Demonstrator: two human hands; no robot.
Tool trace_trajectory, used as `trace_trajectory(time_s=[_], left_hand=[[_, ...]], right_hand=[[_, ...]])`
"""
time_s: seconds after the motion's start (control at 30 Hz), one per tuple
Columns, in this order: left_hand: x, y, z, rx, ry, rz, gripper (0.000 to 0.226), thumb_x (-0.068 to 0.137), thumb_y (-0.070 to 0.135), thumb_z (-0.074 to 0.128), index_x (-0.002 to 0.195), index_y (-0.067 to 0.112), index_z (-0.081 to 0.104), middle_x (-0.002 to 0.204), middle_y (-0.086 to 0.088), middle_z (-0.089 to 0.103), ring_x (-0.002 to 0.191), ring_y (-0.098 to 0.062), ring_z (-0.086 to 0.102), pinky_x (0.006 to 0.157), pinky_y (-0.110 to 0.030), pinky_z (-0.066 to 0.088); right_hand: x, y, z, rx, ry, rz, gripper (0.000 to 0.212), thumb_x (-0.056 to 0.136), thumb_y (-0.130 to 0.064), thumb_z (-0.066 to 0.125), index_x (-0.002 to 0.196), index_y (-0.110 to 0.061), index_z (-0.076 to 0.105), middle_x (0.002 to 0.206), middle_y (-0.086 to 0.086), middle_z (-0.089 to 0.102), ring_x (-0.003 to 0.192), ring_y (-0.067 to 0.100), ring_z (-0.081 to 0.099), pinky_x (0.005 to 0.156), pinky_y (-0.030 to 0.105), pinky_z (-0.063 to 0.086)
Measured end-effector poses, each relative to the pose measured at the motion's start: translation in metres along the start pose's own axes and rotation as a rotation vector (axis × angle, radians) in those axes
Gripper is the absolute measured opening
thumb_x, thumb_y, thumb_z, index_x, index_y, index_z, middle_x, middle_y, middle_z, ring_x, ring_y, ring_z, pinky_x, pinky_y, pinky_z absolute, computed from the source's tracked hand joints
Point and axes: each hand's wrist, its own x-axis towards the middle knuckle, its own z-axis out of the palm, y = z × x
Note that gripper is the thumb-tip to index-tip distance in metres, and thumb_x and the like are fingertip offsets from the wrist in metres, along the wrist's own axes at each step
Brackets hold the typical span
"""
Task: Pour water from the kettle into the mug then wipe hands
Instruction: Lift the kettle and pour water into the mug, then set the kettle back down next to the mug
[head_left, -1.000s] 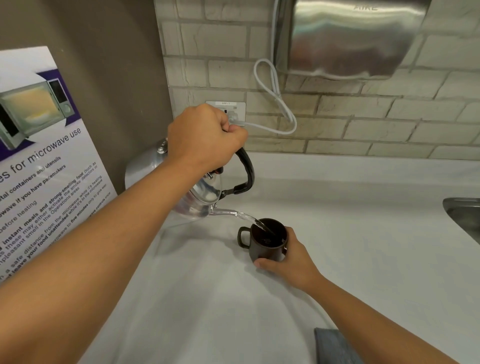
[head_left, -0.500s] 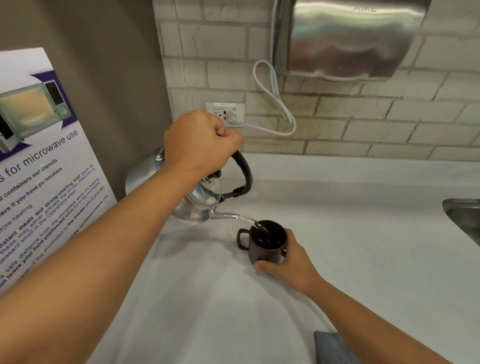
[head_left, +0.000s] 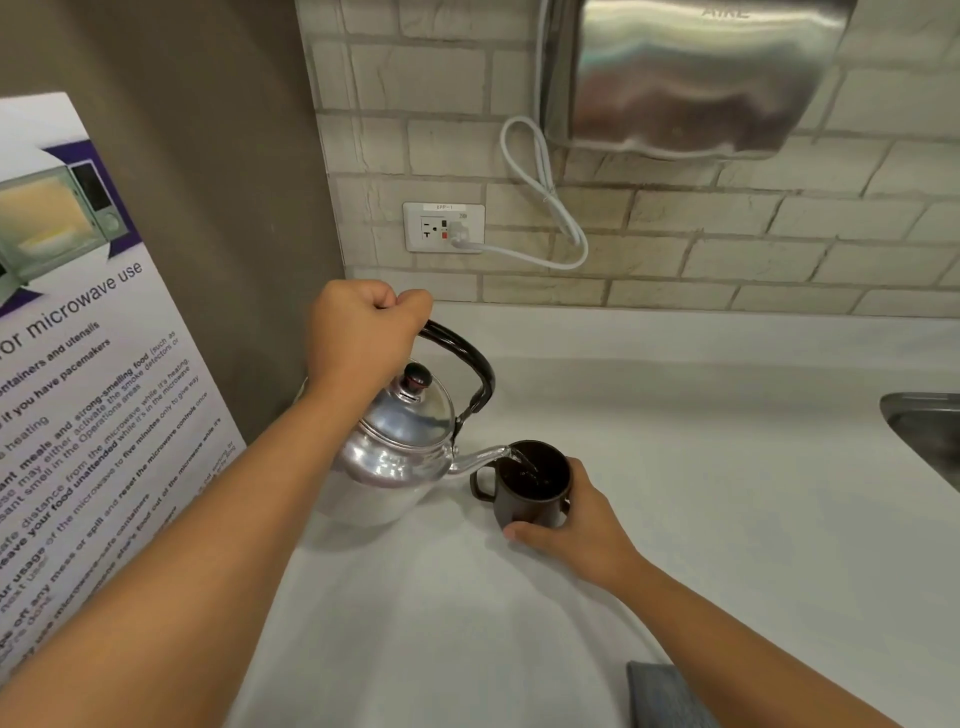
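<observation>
A shiny steel kettle (head_left: 400, 457) with a black handle and a red-knobbed lid hangs just above the white counter (head_left: 727, 467), tipped a little to the right. My left hand (head_left: 363, 332) is closed round the top of its handle. Its thin spout reaches over the rim of a dark mug (head_left: 530, 483), and a thin stream of water runs into it. The mug stands on the counter with its handle facing the kettle. My right hand (head_left: 576, 519) grips the mug's right side. A grey-blue cloth (head_left: 665, 696) lies at the bottom edge, partly behind my right forearm.
A steel sink (head_left: 924, 431) edge shows at the far right. On the brick wall are a steel hand dryer (head_left: 691, 78), its white cord and a socket (head_left: 444, 227). A microwave-use poster (head_left: 78, 364) leans at the left.
The kettle has dropped lower and levelled out, so its lid now shows. The stream into the mug has become thinner. My right hand has stayed on the mug.
</observation>
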Motion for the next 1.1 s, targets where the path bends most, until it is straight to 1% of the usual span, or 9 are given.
trace_trajectory(time_s=[0.17, 0.27, 0.4, 0.47, 0.63, 0.8, 0.97, 1.03, 1.1], left_hand=[[0.003, -0.004, 0.0, -0.113, 0.032, -0.101, 0.043, 0.065, 0.018, 0.059, 0.033, 0.016, 0.03, 0.031, 0.009, 0.015, 0.035, -0.007, 0.015, 0.036, -0.014, 0.016], [0.008, -0.004, -0.001, -0.186, 0.075, -0.173, 0.049, 0.069, 0.015, 0.06, 0.032, 0.018, 0.027, 0.032, 0.012, 0.014, 0.034, -0.006, 0.013, 0.035, -0.015, 0.014], [0.023, -0.004, -0.011, -0.325, 0.183, -0.319, 0.044, 0.066, 0.022, 0.061, 0.035, 0.022, 0.029, 0.043, 0.007, 0.022, 0.045, -0.011, 0.018, 0.042, -0.024, 0.013], [0.031, -0.004, -0.017, -0.418, 0.235, -0.376, 0.035, 0.063, 0.025, 0.06, 0.044, 0.026, 0.03, 0.054, 0.001, 0.025, 0.051, -0.014, 0.02, 0.049, -0.032, 0.014], [0.048, -0.015, -0.017, -0.537, 0.328, -0.394, 0.036, 0.064, 0.025, 0.059, 0.042, 0.027, 0.03, 0.054, 0.001, 0.027, 0.051, -0.014, 0.022, 0.048, -0.03, 0.017], [0.049, -0.044, 0.008, -0.522, 0.285, -0.341, 0.048, 0.071, 0.019, 0.062, 0.037, 0.026, 0.029, 0.045, 0.009, 0.025, 0.044, -0.008, 0.021, 0.042, -0.024, 0.018], [0.044, -0.081, 0.027, -0.439, 0.228, -0.355, 0.04, 0.075, 0.017, 0.061, 0.047, 0.023, 0.034, 0.042, 0.014, 0.024, 0.046, -0.006, 0.023, 0.042, -0.023, 0.021], [0.042, -0.093, 0.032, -0.408, 0.208, -0.375, 0.039, 0.076, 0.016, 0.062, 0.048, 0.021, 0.034, 0.041, 0.016, 0.024, 0.045, -0.006, 0.023, 0.041, -0.022, 0.022], [0.039, -0.101, 0.038, -0.385, 0.189, -0.384, 0.04, 0.076, 0.015, 0.061, 0.048, 0.02, 0.034, 0.038, 0.016, 0.023, 0.042, -0.005, 0.023, 0.04, -0.021, 0.022]], right_hand=[[-0.001, -0.002, 0.0, 0.01, -0.017, 0.004, 0.083, 0.054, -0.03, 0.092, 0.122, -0.029, 0.044, 0.113, -0.02, 0.058, 0.101, -0.018, 0.051, 0.076, -0.001, 0.04], [-0.002, -0.007, -0.004, -0.013, -0.049, 0.021, 0.089, 0.051, -0.034, 0.093, 0.123, -0.032, 0.041, 0.117, -0.022, 0.055, 0.111, -0.005, 0.053, 0.079, 0.004, 0.042], [-0.003, -0.021, -0.02, -0.083, -0.155, 0.055, 0.131, 0.043, -0.051, 0.091, 0.147, -0.027, 0.015, 0.14, -0.019, 0.036, 0.132, 0.007, 0.036, 0.104, 0.022, 0.031], [-0.002, -0.04, -0.031, -0.068, -0.146, 0.058, 0.139, 0.04, -0.062, 0.086, 0.15, -0.029, 0.006, 0.149, -0.013, 0.031, 0.136, 0.01, 0.032, 0.109, 0.027, 0.027], [0.024, -0.115, -0.045, 0.008, -0.022, -0.163, 0.11, 0.051, -0.071, 0.073, 0.144, -0.031, 0.03, 0.144, -0.011, 0.043, 0.129, 0.006, 0.043, 0.109, 0.028, 0.033], [0.075, -0.164, -0.023, 0.018, 0.07, -0.354, 0.062, 0.078, -0.049, 0.07, 0.131, -0.025, 0.048, 0.129, -0.013, 0.053, 0.12, 0.006, 0.049, 0.095, 0.016, 0.036], [0.115, -0.161, 0.017, -0.149, -0.012, -0.392, 0.051, 0.089, -0.043, 0.059, 0.131, -0.015, 0.05, 0.132, 0.003, 0.056, 0.118, 0.016, 0.052, 0.095, 0.027, 0.042], [0.123, -0.15, 0.028, -0.227, -0.054, -0.413, 0.044, 0.093, -0.039, 0.055, 0.127, -0.013, 0.053, 0.121, 0.005, 0.061, 0.107, 0.016, 0.058, 0.09, 0.027, 0.045], [0.126, -0.136, 0.035, -0.253, -0.079, -0.424, 0.034, 0.095, -0.035, 0.051, 0.119, -0.012, 0.056, 0.096, 0.0, 0.063, 0.082, 0.01, 0.058, 0.074, 0.026, 0.045]])
